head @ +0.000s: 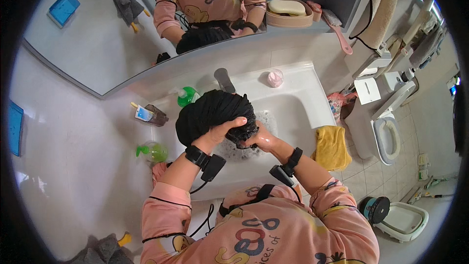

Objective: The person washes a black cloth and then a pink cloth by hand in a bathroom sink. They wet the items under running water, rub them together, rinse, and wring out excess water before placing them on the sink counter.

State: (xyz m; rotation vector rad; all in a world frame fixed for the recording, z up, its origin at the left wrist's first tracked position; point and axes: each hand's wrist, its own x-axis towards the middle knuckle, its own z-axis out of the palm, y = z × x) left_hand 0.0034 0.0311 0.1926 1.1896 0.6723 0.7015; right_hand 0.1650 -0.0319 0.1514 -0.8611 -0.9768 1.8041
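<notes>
A bunched black cloth (212,112) is held over a white washbasin (296,69), its right end wet and shiny. My left hand (220,132) grips it from below, with the thumb lying across it. My right hand (263,138) has hold of the wet end, and its skin glistens. Under the hands, soapy water with foam (269,121) lies in the bowl. Behind the cloth stands a grey faucet (224,80). Both wrists wear black straps with small devices.
Green pump bottles (188,96) (155,151), a cup with a toothpaste tube (155,114) and a pink-filled glass jar (275,78) stand on the basin's rim. A folded yellow towel (331,147) hangs over the right edge. A mirror (91,44) is behind; a toilet (386,141) stands right.
</notes>
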